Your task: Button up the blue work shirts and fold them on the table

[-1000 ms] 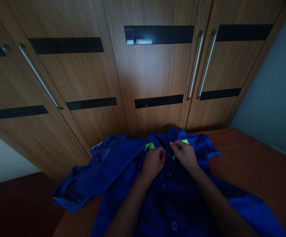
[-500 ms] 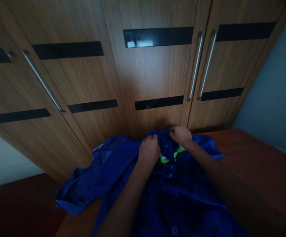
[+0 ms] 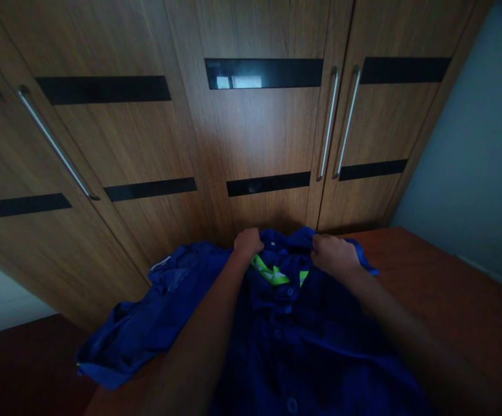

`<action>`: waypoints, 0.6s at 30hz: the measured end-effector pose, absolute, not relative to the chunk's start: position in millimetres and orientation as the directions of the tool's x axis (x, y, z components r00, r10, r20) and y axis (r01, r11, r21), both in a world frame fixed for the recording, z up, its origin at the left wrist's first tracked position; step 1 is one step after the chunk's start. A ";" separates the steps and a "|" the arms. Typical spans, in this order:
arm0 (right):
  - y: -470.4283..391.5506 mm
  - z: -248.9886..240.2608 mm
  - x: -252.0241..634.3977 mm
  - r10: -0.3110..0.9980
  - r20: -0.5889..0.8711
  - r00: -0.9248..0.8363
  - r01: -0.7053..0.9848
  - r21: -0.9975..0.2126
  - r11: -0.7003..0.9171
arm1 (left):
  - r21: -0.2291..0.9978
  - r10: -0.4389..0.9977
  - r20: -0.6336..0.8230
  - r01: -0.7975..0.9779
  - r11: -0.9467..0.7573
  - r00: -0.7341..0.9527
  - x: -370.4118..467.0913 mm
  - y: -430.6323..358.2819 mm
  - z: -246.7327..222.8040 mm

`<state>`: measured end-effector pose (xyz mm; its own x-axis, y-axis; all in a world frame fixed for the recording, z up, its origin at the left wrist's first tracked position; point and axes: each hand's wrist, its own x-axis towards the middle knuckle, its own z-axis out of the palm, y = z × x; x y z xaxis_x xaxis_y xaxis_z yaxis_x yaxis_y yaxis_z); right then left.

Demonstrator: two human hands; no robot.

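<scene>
A dark blue buttoned shirt (image 3: 285, 346) lies spread over the reddish-brown tabletop, its collar end toward the wardrobe. My left hand (image 3: 248, 244) is closed on the left side of the collar, and my right hand (image 3: 336, 255) grips the right side. Between them the neck opening gapes, with a small white label at the back. Bright green strips (image 3: 272, 271) show inside and below the neckline. Buttons run down the front toward me. One sleeve stretches out to the left; on the right, a bit of blue cloth shows past my right hand.
A wooden wardrobe (image 3: 259, 127) with dark inlaid bands and long metal handles rises directly behind the table. To the right, the reddish-brown tabletop (image 3: 442, 300) reaches toward a pale blue wall (image 3: 459, 173).
My hands have moved apart along the collar, left hand leftward and right hand rightward. The neck opening is wider, and more green shows. The view has shifted slightly to the right.
</scene>
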<state>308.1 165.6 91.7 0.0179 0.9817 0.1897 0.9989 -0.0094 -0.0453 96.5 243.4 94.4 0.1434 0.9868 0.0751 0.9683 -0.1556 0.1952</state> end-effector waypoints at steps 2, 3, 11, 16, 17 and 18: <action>173.0 91.9 305.7 0.990 0.144 -0.016 0.998 -0.061 0.025 | 0.155 0.969 0.134 0.961 -0.229 0.209 97.9 232.4 107.8; 177.6 93.0 304.2 0.991 0.128 -0.032 0.996 -0.075 0.042 | 0.134 0.958 0.161 0.956 -0.260 0.238 98.0 226.6 115.8; 215.1 147.5 321.8 0.913 0.362 0.190 0.935 -0.351 -0.055 | -0.115 0.825 0.496 0.962 -0.247 0.271 61.1 193.0 192.2; 236.8 197.6 313.4 0.786 0.442 0.432 0.389 -0.878 0.279 | 0.208 0.725 0.689 0.961 -0.183 -0.011 40.1 217.8 230.1; 242.2 204.0 306.1 0.792 0.422 0.441 0.281 -0.903 0.325 | 0.320 0.716 0.695 0.917 -0.236 -0.058 40.1 228.7 232.2; 248.0 208.3 298.1 0.805 0.402 0.437 0.210 -0.915 0.343 | 0.418 0.719 0.689 0.860 -0.293 -0.090 41.2 240.6 231.7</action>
